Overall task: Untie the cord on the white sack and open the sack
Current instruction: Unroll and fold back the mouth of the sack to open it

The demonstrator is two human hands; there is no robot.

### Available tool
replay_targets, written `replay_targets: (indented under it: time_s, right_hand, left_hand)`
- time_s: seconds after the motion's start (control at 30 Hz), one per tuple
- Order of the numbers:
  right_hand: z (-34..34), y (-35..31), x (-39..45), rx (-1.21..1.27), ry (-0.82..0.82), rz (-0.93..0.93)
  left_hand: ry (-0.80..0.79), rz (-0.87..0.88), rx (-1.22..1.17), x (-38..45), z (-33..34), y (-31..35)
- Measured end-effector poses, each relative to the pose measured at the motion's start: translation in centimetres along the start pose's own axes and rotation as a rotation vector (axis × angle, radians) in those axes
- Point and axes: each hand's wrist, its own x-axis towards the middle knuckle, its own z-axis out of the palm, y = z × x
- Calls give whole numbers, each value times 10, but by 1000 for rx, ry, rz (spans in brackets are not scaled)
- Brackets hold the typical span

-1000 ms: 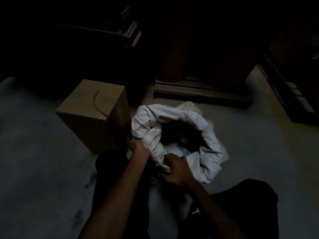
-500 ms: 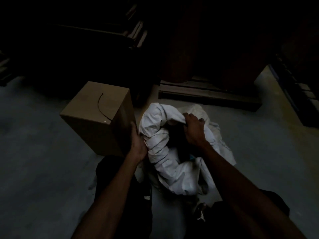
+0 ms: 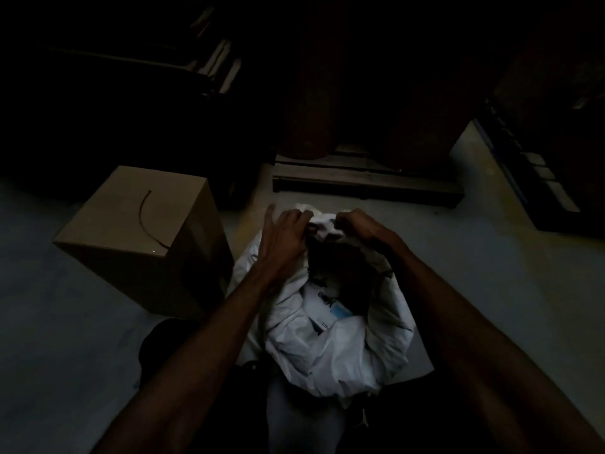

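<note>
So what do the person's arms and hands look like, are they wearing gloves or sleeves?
No gloves and no sleeves in view. The left hand and the right hand are bare, and both forearms are bare up to the picture's edge. No watch, ring or bracelet shows, though the dim light could hide small things.

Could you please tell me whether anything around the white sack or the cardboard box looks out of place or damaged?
Only one thing stands out: a thin dark cord lies loose in a curve on top of the brown cardboard box. The crumpled white sack is open, with both hands gripping its far rim. No spill or damage shows, though the scene is dim.
</note>
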Motion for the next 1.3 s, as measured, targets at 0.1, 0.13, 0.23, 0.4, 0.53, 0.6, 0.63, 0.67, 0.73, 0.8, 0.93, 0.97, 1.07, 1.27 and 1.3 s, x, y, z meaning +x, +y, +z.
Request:
replay_targets:
  time_s: [0.1,0.13,0.23,0.4,0.53,0.6,0.63,0.67,0.73,0.8,0.93,0.97,1.07,1.27,1.3]
  right_hand:
    - [-7,15,12,86,21,-18]
    - [-6,16,10,176,65,-24]
    - [14,19,-3,95,246,-14]
    - [54,46,-5,17,595,140]
    - [36,52,5,198,449,39]
    - [21,54,11,234,358,71]
    - [15,55,14,259,358,102]
    - [11,56,17,274,373,124]
    - [8,56,19,306,397,132]
    - [5,54,18,341,341,167]
    - [-7,62,11,331,137,266]
    - [-9,66,8,354,105,293]
    - [-7,69,6,347,116,295]
    - [40,61,-6,0,645,544]
    - [46,63,-8,70,622,568]
  left_hand:
    - [-149,-134,-404,28,-12,4]
    - [-187,-223,-481,38,-14,3]
    - [-266,-496,-710,66,-17,-9]
    - [-504,-917,-1215,79,-22,-7]
    - [-494,-859,-1113,86,-24,-25]
    - [-449,-585,-689,86,-23,-31]
    - [-392,-412,-418,83,-22,-26]
    - [-300,-251,-129,80,-21,-15]
    - [-84,26,138,70,-19,21]
    - [-38,220,99,64,-5,49]
    - [-270,271,89,69,14,60]
    - [-339,273,41,70,13,61]
    - [-458,150,-142,77,18,59]
    - [-482,-503,-442,97,40,61]
    - [-502,-579,-532,100,43,61]
